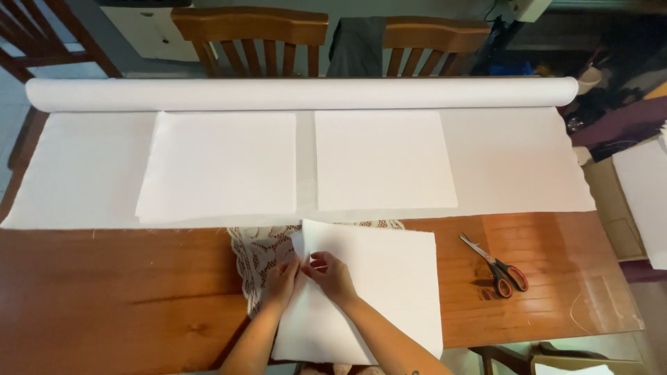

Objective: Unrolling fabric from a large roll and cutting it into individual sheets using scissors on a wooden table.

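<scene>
A white square of fabric [389, 285] lies on the wooden table [104, 292] in front of me, partly over a white lace runner [257, 253]. My left hand [281, 281] and my right hand [332, 272] meet at the square's upper left corner, both pinching its edge, which is lifted and slightly folded. Two more white squares lie beyond, one on the left [219, 167] and one on the right [382, 160], both resting on the unrolled white cloth [83, 170].
A long white fabric roll [299, 93] spans the table's far side. Scissors with red and black handles [497, 265] lie to the right of the near square. Two wooden chairs [250, 38] stand behind the table. Boxes and clutter sit at the right.
</scene>
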